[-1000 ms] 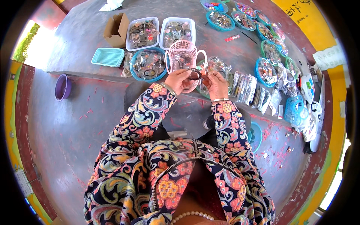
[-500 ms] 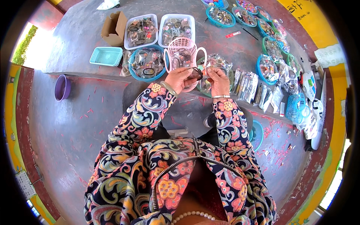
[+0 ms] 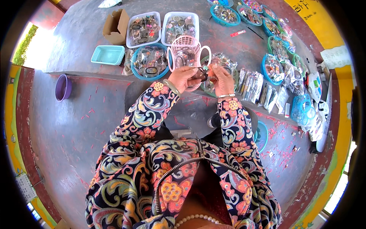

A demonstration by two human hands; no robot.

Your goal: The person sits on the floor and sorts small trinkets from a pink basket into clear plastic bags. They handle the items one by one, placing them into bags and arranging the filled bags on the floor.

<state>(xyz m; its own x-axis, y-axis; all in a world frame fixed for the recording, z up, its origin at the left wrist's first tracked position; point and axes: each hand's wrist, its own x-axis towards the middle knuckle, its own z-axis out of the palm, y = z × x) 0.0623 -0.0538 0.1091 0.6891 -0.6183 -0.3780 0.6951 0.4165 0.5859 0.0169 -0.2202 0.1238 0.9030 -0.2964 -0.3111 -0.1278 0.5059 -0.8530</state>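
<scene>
My left hand [image 3: 183,79] is closed around dark brown hair ties [image 3: 201,74], whose loops stick out past the fingertips. Right beside them, the fingers of my right hand [image 3: 222,81] are pinched together on a small orange-red piece that I cannot make out clearly. The two hands nearly meet over the front of a pink basket [image 3: 185,41] with two loop handles and bagged hair ties inside. Behind my right hand, clear bags of hair ties [image 3: 223,61] lie in a green basket, partly hidden.
Two white trays [image 3: 162,28] and a blue basket [image 3: 133,70] of bagged accessories stand beyond my left hand, near a cardboard box [image 3: 115,26] and a teal basket [image 3: 108,55]. Several baskets and slim clear packets [image 3: 249,87] line the right. A purple basin [image 3: 63,88] stands on the lower floor.
My right hand's fingers have curled in and shifted slightly toward the left hand. My left hand keeps its hold on the dark hair ties.
</scene>
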